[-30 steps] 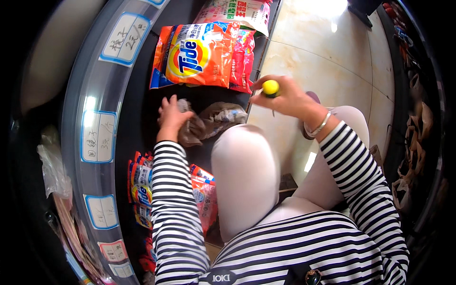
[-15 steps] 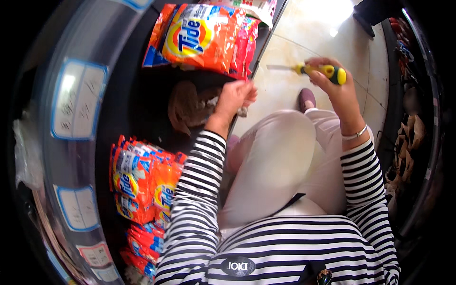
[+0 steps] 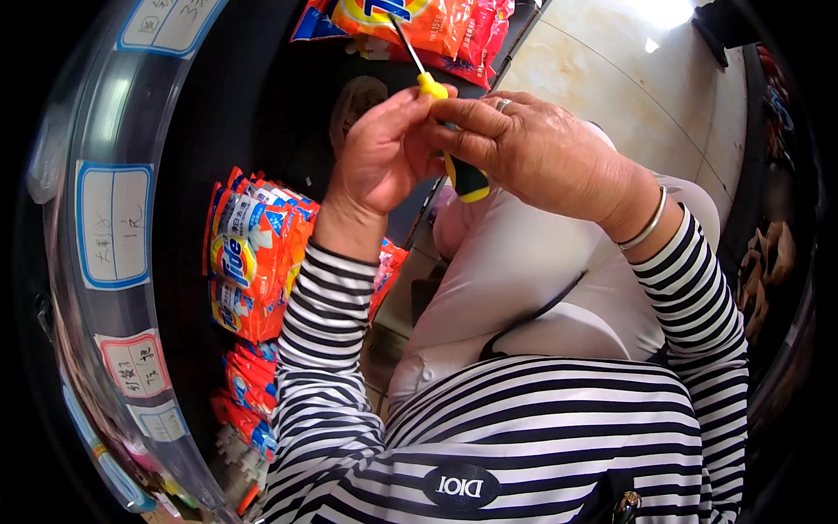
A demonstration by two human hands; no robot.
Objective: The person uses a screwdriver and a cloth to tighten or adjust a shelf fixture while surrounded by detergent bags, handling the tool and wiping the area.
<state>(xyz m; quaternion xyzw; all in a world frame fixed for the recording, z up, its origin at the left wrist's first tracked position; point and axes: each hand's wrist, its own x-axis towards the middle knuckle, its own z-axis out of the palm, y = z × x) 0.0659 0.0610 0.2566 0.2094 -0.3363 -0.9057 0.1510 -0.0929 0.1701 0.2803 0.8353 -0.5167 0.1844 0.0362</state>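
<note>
Right hand [image 3: 546, 150] and screwdriver [image 3: 431, 86] have moved to the left hand [image 3: 375, 157]; right fingers [image 3: 467, 115] wrap the handle [image 3: 469, 182], left fingers [image 3: 403, 110] pinch near its neck, shaft [image 3: 408, 45] pointing beyond them toward an orange bag [image 3: 434, 33].

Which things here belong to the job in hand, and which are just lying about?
In the job:
screwdriver, handle in the right hand
left hand, at its yellow collar

Just lying about:
large orange bag
pinkish-red bag beside it
small orange packets
handwritten labels at the left
</note>
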